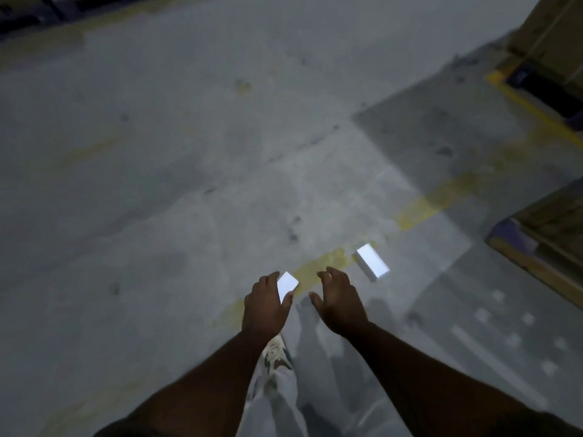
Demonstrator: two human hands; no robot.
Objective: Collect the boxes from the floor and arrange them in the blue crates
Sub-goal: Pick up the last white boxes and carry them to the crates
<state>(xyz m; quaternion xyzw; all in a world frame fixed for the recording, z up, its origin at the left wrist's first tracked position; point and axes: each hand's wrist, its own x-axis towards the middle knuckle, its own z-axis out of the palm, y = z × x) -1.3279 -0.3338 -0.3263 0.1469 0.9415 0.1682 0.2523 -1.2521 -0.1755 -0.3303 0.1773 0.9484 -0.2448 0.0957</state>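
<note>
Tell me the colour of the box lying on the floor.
White, seen from the head view: box.

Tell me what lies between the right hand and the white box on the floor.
In the head view, only bare concrete floor and a worn yellow painted line lie between the right hand and the white box.

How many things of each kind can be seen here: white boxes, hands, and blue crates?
White boxes: 2, one held in the left hand as box in hand, one as box on the floor
Hands: 2, the left and the empty right hand
Blue crates: 0 in view
Total: 4
</note>
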